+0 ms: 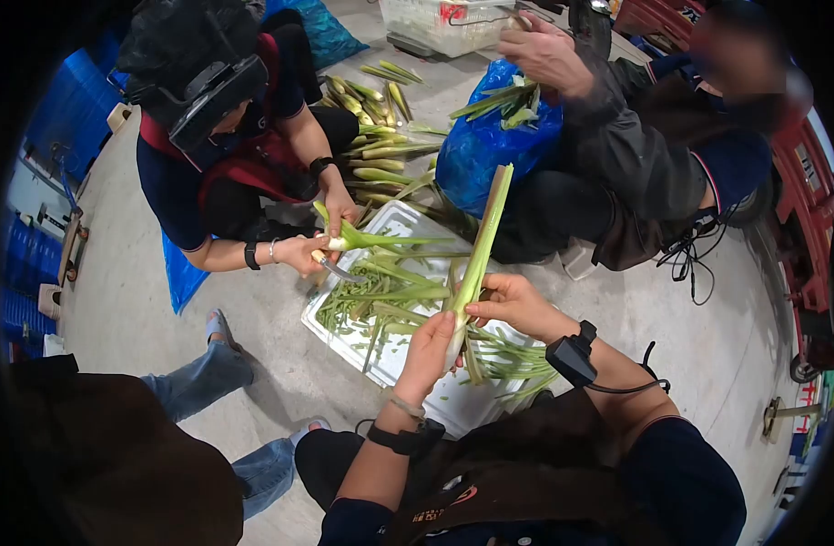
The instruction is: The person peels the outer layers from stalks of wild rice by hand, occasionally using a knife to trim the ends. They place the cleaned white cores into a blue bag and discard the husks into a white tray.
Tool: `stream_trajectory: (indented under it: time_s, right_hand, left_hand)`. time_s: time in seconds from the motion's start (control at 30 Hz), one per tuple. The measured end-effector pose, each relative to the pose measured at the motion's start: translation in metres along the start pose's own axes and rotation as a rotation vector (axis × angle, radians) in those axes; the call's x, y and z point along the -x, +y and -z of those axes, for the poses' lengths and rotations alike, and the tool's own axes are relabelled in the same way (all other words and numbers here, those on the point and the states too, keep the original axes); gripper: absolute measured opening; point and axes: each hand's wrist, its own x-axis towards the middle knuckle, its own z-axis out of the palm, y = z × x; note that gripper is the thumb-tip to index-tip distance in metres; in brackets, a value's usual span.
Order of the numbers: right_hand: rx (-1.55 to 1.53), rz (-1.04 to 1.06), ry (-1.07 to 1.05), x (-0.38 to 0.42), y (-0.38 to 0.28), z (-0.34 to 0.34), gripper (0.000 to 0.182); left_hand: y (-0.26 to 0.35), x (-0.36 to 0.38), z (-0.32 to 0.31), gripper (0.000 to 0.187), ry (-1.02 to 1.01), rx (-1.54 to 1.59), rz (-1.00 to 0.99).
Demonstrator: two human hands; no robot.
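My left hand (429,353) is closed around the pale lower end of a long green stalk (479,250), which stands tilted with its cut top up and to the right. Higher on the same stalk, the fingers of my right hand (519,307) pinch its side. Below both hands is a white plastic tray (340,353) holding trimmed stalks (517,355), peeled outer leaves (403,296) and small green scraps (344,305). Whether my right hand also holds a small tool cannot be seen.
Opposite, a co-worker holds a stalk and a curved knife (340,267) over the tray. Another person's hand (554,59) is above a blue bag (467,164) with leaf trimmings. A pile of stalks (376,150) lies on the floor behind. Someone in jeans (198,382) stands at left.
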Motion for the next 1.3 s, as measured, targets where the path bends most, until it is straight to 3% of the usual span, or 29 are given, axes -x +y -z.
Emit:
stream_trajectory:
  time_s: [0.17, 0.3, 0.4, 0.5, 0.57, 0.6, 0.73, 0.77, 0.87, 0.97, 1.1, 1.23, 1.3]
  right_hand:
    - [-0.078, -0.038, 0.013, 0.001, 0.006, -0.002, 0.036]
    - [0.001, 0.008, 0.134, 0.005, 0.005, -0.016, 0.028]
    - [-0.018, 0.121, 0.11, 0.001, 0.014, -0.019, 0.024]
    - [-0.113, 0.131, 0.1, -0.001, 0.015, -0.018, 0.027]
    - [-0.167, -0.106, 0.104, -0.002, 0.009, -0.018, 0.025]
    - [-0.195, -0.12, 0.127, 0.0, 0.005, -0.022, 0.022]
    - [-0.062, -0.031, 0.069, -0.005, 0.017, -0.025, 0.027]
    - [-0.069, -0.036, 0.07, -0.006, 0.021, -0.024, 0.027]
    - [0.066, 0.054, 0.211, -0.005, 0.024, -0.029, 0.026]
    - [-0.175, -0.119, 0.18, -0.001, 0.008, -0.031, 0.024]
    - [-0.343, -0.19, 0.142, 0.004, 0.002, -0.034, 0.021]
    - [-0.362, -0.149, 0.189, 0.001, 0.011, -0.028, 0.022]
    - [-0.288, -0.129, 0.238, 0.0, 0.01, -0.031, 0.023]
  left_hand:
    - [-0.001, 0.003, 0.003, 0.033, 0.035, -0.027, 0.038]
    - [-0.007, 0.001, 0.002, 0.026, 0.063, -0.241, -0.037]
    - [0.006, 0.005, 0.0, 0.028, 0.054, -0.396, -0.054]
    - [0.005, 0.005, 0.002, 0.029, 0.031, -0.313, -0.077]
    - [0.006, 0.005, 0.006, 0.03, -0.103, 0.042, 0.084]
    - [0.009, 0.006, 0.007, 0.027, -0.15, 0.128, 0.139]
    - [0.005, 0.006, 0.013, 0.025, -0.169, 0.161, 0.184]
    - [0.005, 0.004, 0.012, 0.025, -0.129, 0.061, 0.121]
    - [0.008, 0.002, 0.005, 0.025, -0.075, -0.042, 0.043]
    - [0.012, 0.008, 0.005, 0.024, -0.122, 0.028, 0.073]
    - [0.012, 0.009, 0.015, 0.029, -0.218, 0.201, 0.101]
    - [-0.01, -0.005, 0.014, 0.03, -0.097, -0.085, -0.07]
    - [-0.009, -0.009, 0.008, 0.033, 0.228, -0.381, -0.371]
